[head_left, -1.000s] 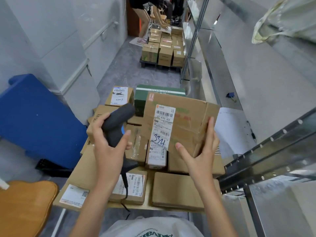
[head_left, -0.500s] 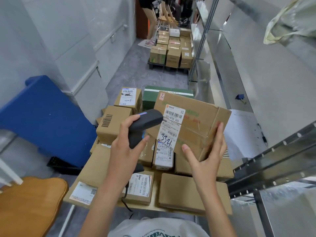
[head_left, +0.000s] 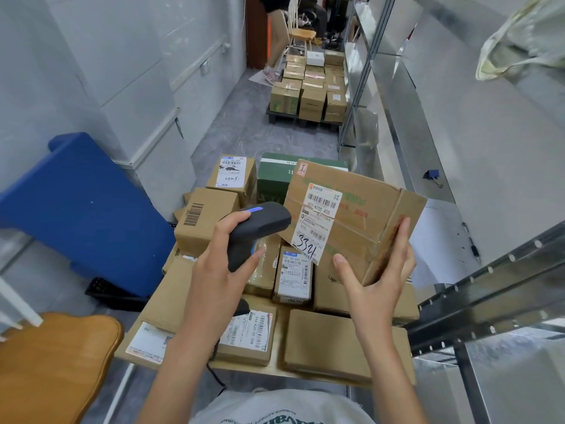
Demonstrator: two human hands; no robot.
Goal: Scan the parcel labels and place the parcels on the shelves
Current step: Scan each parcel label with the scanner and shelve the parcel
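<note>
The metal shelves (head_left: 489,289) stand at my right; below me lies a heap of parcels (head_left: 333,347), about ten that I can count; above it I hold one parcel (head_left: 360,221) tilted up, its label (head_left: 319,221) facing me. It looks light and stiff, best held at its edges; my right hand (head_left: 379,283) clasps its corner; my left hand (head_left: 217,270) grips the single scanner (head_left: 253,231), aimed at the label.

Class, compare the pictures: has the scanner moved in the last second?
Yes. The scanner, gripped by the left hand, has swung right, toward the held parcel's label, away from the barcoded box.
</note>
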